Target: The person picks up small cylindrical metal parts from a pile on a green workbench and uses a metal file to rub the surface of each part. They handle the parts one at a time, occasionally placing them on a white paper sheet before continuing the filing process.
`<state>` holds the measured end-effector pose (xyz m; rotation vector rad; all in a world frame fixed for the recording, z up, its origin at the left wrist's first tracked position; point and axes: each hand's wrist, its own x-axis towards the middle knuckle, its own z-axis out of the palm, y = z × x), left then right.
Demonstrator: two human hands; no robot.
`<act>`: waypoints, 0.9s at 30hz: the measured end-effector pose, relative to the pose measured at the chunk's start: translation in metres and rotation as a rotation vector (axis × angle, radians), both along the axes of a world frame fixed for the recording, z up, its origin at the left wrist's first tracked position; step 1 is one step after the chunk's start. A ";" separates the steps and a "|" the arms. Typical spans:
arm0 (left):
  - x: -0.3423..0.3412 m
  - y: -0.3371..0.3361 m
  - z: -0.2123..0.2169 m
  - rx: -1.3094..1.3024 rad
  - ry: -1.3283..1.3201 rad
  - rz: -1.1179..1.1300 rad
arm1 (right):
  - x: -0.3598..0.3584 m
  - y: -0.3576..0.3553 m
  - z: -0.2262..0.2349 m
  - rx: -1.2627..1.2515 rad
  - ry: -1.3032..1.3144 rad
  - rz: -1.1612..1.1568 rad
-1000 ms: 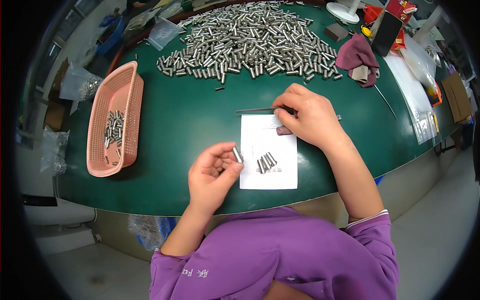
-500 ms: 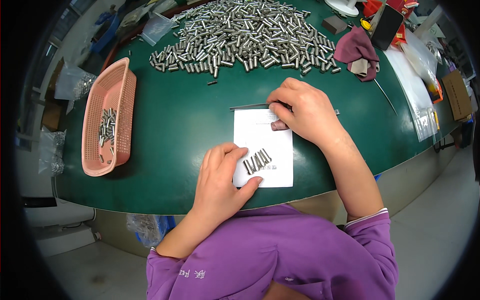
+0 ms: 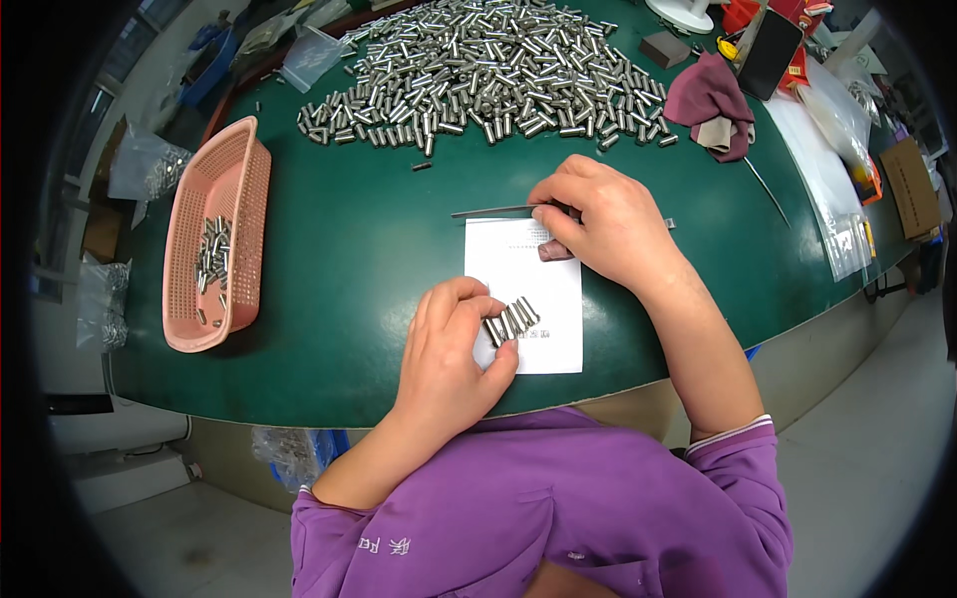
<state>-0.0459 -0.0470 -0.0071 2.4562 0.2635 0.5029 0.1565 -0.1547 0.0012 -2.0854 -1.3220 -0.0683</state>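
A: Where are the pins being handled?

B: A short row of metal pins lies on the white paper sheet, side by side, near the sheet's lower middle. The left hand sits at their 8 o'clock, fingertips and thumb touching the row's near end; whether it actually pinches one I cannot tell.

A: And the other one?

B: The right hand rests curled at the sheet's 12 o'clock edge, fingers closed on a thin metal rod that runs off to 9 o'clock across the green worktop. A small dark block shows just under that palm, on the paper.

A: Further out?

B: At 12 o'clock, well apart, a large heap of loose pins. At 9 o'clock, a pink mesh basket with a few pins in it. At 1 o'clock, a maroon cloth, and clear plastic bags near the worktop's 2 o'clock rim
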 end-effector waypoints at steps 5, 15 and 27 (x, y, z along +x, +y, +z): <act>0.000 0.005 0.001 -0.039 -0.050 0.004 | 0.000 0.001 0.001 0.031 0.092 -0.004; -0.003 0.022 0.000 -1.151 -0.127 -0.053 | -0.003 0.003 0.005 0.169 0.373 0.041; 0.001 0.032 -0.001 -1.360 -0.186 0.115 | -0.009 0.006 0.004 0.154 0.523 0.086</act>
